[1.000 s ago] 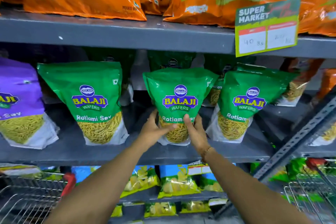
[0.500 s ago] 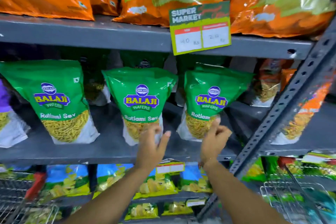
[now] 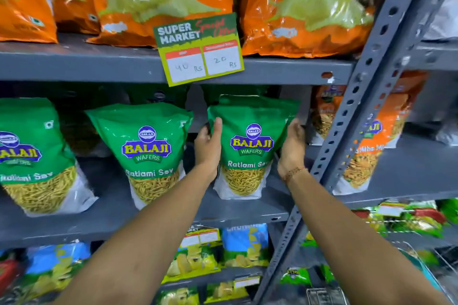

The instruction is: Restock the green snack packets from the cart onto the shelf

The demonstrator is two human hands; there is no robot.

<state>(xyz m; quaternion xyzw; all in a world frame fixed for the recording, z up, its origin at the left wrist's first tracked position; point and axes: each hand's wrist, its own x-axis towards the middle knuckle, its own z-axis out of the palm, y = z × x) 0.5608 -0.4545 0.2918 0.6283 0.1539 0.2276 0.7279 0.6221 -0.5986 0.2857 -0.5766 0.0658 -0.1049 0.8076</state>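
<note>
Three green Balaji Ratlami Sev packets stand upright along the front of the grey middle shelf (image 3: pixel 247 210). The right-hand green packet (image 3: pixel 251 141) is held from both sides: my left hand (image 3: pixel 208 146) presses its left edge with the thumb on the front, and my right hand (image 3: pixel 292 146) cups its right edge. The middle green packet (image 3: pixel 146 153) stands free to its left, and the far-left green packet (image 3: pixel 27 156) is partly cut off by the frame. More green packets show dimly behind them.
Orange snack bags (image 3: pixel 307 7) fill the shelf above, with a Super Market price tag (image 3: pixel 200 52) hanging from its edge. A slanted grey upright (image 3: pixel 359 116) stands right of the held packet, orange packets (image 3: pixel 366 146) beyond it. Blue-yellow chip bags (image 3: pixel 245 245) sit below. A wire cart (image 3: pixel 443 270) shows at lower right.
Both hands left the middle green packet and moved right onto the right-hand green packet, now gripping its sides. The view has shifted right.
</note>
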